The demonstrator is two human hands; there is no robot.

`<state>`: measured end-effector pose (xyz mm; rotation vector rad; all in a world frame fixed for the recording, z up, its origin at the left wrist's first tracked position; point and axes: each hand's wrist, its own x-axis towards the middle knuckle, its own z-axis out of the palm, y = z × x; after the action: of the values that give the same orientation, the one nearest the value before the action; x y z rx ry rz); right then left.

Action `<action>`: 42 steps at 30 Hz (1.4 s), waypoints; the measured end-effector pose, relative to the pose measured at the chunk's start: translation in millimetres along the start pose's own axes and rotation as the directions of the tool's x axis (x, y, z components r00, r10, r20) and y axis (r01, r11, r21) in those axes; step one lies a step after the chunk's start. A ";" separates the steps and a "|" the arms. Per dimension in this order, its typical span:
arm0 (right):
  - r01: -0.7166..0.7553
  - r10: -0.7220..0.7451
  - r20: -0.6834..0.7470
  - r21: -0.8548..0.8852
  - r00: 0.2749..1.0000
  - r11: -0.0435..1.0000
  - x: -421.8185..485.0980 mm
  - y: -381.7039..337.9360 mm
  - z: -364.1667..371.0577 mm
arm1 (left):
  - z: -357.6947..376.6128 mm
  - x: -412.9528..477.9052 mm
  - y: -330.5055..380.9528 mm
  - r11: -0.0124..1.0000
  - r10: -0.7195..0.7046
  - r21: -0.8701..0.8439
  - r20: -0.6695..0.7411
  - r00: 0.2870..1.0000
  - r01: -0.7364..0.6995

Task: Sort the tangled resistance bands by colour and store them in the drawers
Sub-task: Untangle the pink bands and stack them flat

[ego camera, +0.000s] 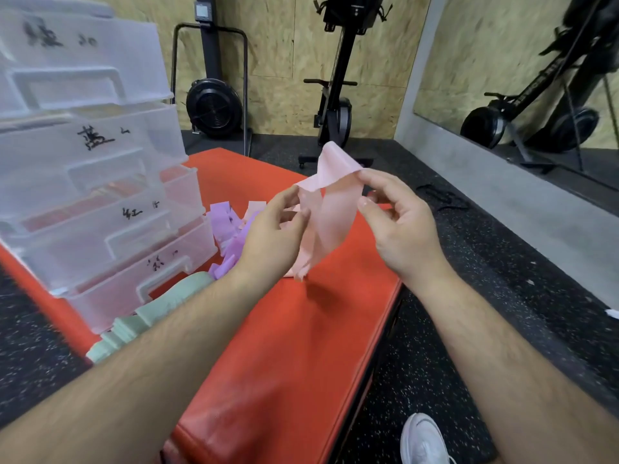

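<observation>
The red padded bench [284, 346] before me stands on a black speckled floor [435, 329]. On its left part sits a clear drawer unit [93, 182]. Just beside it lie purple bands [227, 229] and, nearer to me, green bands [147, 313].

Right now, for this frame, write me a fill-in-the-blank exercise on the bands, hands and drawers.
The left hand and the right hand both pinch a thin ____ rubber band.
The heap of purple rubber bands lies on the red padded bench, on the person's ____ of that held band.
The pale green folded bands lie in front of the ____ drawer of the translucent plastic drawer stack.
Missing words: pink; left; bottom.
</observation>
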<state>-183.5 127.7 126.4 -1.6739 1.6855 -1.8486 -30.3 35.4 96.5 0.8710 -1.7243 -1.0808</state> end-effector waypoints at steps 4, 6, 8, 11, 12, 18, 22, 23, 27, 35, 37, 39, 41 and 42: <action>-0.022 0.020 -0.027 -0.078 0.999 0.997 -2.2 4.9 -1.4 | -10.4 -3.6 10.0 0.989 -0.033 -0.141 0.001 0.999 0.033; 0.025 -0.034 -0.061 -0.133 0.998 0.991 -3.1 7.1 -1.4 | -13.9 -5.1 13.3 0.984 0.004 -0.179 0.013 1.000 -0.002; 0.022 -0.036 -0.089 -0.156 0.995 0.988 -1.9 9.3 1.5 | -15.3 -5.1 11.7 0.981 0.032 -0.192 0.038 0.999 -0.024; -0.107 0.104 -0.034 -0.104 0.994 0.989 1.9 16.5 13.2 | -14.1 -4.7 7.2 0.974 0.050 -0.225 0.068 0.996 -0.033; -0.155 0.156 0.017 -0.068 0.988 0.986 2.2 18.7 17.9 | -14.1 -4.5 7.2 0.970 0.055 -0.241 0.074 0.996 -0.035; -0.148 0.145 0.176 0.000 0.974 0.989 0.1 16.2 33.0 | -18.6 -0.6 3.3 0.939 0.077 -0.343 0.133 0.988 -0.027; -0.119 0.118 0.109 -0.003 0.987 0.993 0.8 10.0 32.7 | -20.2 -1.0 1.8 0.951 0.042 -0.308 0.081 0.996 -0.015; -0.111 0.111 0.117 -0.003 0.987 0.994 0.9 8.6 32.3 | -20.1 -1.1 0.3 0.962 0.033 -0.272 0.051 0.998 -0.018; -0.093 0.102 0.168 -0.063 0.981 0.994 -1.6 7.0 31.8 | -20.6 -5.0 -3.0 0.992 0.038 -0.119 0.005 0.999 -0.037; -0.138 0.151 0.148 -0.091 0.977 0.986 -4.3 11.6 34.0 | -25.6 -11.1 -0.4 0.991 0.104 0.076 0.036 0.994 -0.107; -0.182 0.191 0.130 -0.072 0.973 0.981 -3.1 13.3 34.8 | -25.2 -12.4 0.5 0.988 0.129 0.078 0.060 0.990 -0.134; -0.220 0.223 0.126 -0.043 0.967 0.975 -3.0 12.9 35.4 | -23.3 -12.8 0.4 0.985 0.127 0.110 0.068 0.990 -0.134; -0.248 0.249 0.141 -0.021 0.958 0.968 -2.9 11.9 35.1 | -21.7 -12.1 -0.1 0.978 0.120 0.164 0.053 0.991 -0.128; -0.260 0.261 0.155 -0.024 0.953 0.965 -2.9 11.4 35.0 | -21.4 -11.7 -0.9 0.976 0.118 0.182 0.042 0.992 -0.123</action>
<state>-162.2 104.1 107.6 -1.4711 1.7473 -1.5536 -6.3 39.1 96.7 0.8544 -1.9002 -0.8686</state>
